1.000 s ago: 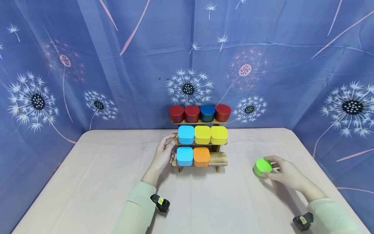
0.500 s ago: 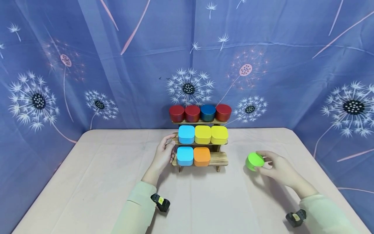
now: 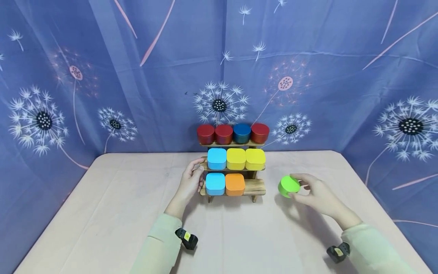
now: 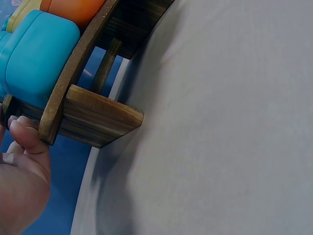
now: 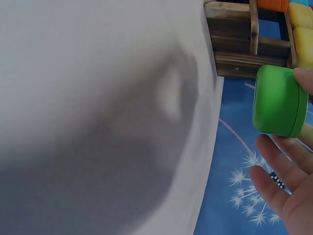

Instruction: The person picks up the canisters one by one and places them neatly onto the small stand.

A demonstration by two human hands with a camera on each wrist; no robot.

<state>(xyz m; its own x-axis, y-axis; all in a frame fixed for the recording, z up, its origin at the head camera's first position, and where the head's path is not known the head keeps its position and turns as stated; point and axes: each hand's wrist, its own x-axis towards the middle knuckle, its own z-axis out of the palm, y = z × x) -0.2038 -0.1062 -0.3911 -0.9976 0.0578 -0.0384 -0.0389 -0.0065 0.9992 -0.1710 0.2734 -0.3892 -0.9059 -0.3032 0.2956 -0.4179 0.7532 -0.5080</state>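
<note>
My right hand [image 3: 316, 195] pinches a small green lidded box [image 3: 289, 186] between thumb and fingers, off the table and right of a wooden tiered stand [image 3: 254, 186]. In the right wrist view the lid seam of the green box [image 5: 279, 100] shows, with the lower fingers spread beneath. My left hand [image 3: 189, 180] grips the stand's left side with curled fingers; in the left wrist view its thumb [image 4: 29, 134] lies at the shelf end. On the bottom shelf sit a light blue box [image 3: 215, 184] and an orange box [image 3: 235, 185], with bare wood to their right.
The middle shelf bears a light blue box [image 3: 217, 158] and two yellow ones [image 3: 236, 158]. Along the top shelf stand dark red round tins [image 3: 206, 134] and a dark blue one [image 3: 242, 133]. A pale cloth covers the table [image 3: 119, 213]; a blue patterned curtain [image 3: 164, 95] hangs behind.
My right hand has carried the green box leftward and slightly up, closer to the stand. The left hand stays at the stand's left side, and the other boxes keep their places.
</note>
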